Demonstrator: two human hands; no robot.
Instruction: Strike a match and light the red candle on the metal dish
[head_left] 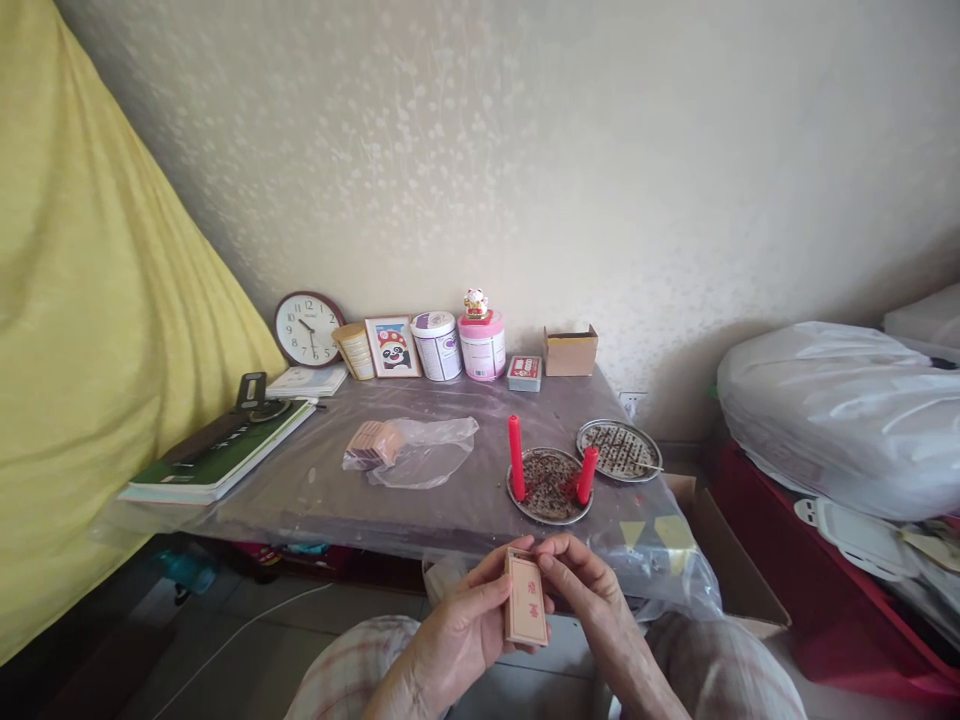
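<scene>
A beige matchbox [526,600] with red characters is held upright, tilted slightly, in front of the table's near edge. My left hand [469,615] is closed around it, thumb along its left edge and fingers behind. At its upper right end, my right hand [589,590] pinches with bent fingers; whether the inner tray is slid out is hard to see. Just beyond my hands, two red candles, a tall candle [516,460] and a short candle [588,476], stand on a round metal tray [551,520] with a dark, stained surface.
A pack of small boxes [373,443] lies in clear plastic at mid-table. Another round tray [619,435] with a thin stick sits at right. A clock [307,329], tins [437,350] and an open carton [570,354] line the wall. Books [217,455] lie left.
</scene>
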